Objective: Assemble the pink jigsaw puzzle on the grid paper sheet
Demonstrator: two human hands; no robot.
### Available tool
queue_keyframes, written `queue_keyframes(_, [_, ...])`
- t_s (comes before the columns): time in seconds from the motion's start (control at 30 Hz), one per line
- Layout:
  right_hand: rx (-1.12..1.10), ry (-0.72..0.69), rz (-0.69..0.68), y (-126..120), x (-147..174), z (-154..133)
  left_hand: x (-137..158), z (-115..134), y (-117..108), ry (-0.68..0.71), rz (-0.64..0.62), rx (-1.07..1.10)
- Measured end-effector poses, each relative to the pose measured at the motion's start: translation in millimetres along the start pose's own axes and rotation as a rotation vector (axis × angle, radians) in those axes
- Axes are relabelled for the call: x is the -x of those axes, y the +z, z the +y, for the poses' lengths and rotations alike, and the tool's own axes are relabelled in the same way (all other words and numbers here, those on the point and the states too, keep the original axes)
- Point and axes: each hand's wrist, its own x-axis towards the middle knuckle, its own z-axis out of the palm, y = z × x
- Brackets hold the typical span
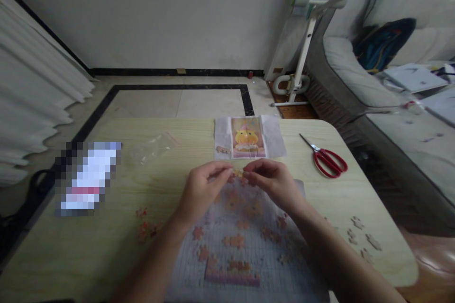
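Table (149,187) (pale) | scissors (318,150) | bag (152,149) | puzzle pieces (373,241) | picture (247,137) | grey sheet (186,277)

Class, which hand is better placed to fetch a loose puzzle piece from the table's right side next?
Probably the right hand: those puzzle pieces lie just beyond its forearm, which the left hand would likely have to cross.

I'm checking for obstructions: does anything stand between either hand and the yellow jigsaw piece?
Nothing visible does: the left hand and right hand meet at the yellow jigsaw piece, fingertips on it from both sides. The red-handled scissors lie off to the right, out of the way.
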Motion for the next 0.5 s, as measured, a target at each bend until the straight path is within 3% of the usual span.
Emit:
queue_keyframes(0.43, [0.037,-0.012,0.022,-1.4,1.9,-1.3,0.0,1.3,-0.8,-0.006,-0.012,-0.035])
queue_keyframes(0.5, [0.051,-0.042,0.080,-8.2,1.6,-4.7,-1.9,0.9,-4.7,0.009,0.016,-0.056])
